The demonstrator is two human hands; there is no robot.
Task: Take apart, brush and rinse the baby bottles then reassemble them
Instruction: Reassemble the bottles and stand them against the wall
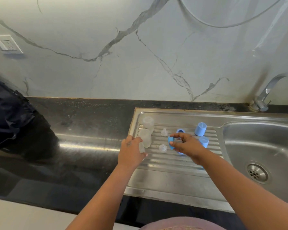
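Baby bottle parts lie spread on the ribbed steel drainboard (173, 163). My left hand (130, 152) grips a clear bottle body (141, 147) at the board's left side. Behind it stand two more clear bottle bodies (145, 136) (148, 122). My right hand (186, 145) pinches a blue screw ring (170, 142) between thumb and fingers. Two clear nipples (164, 132) (163, 148) sit between my hands. Another blue ring (180, 131) lies behind my right hand. Two blue caps (200, 129) (204, 141) stand at the board's right side.
The sink basin (263, 146) with its drain (257, 173) is to the right, under a chrome tap (266, 93). Dark countertop (81, 130) runs left, where a black bag (12, 118) rests. A marble-look wall with a socket (7, 44) is behind.
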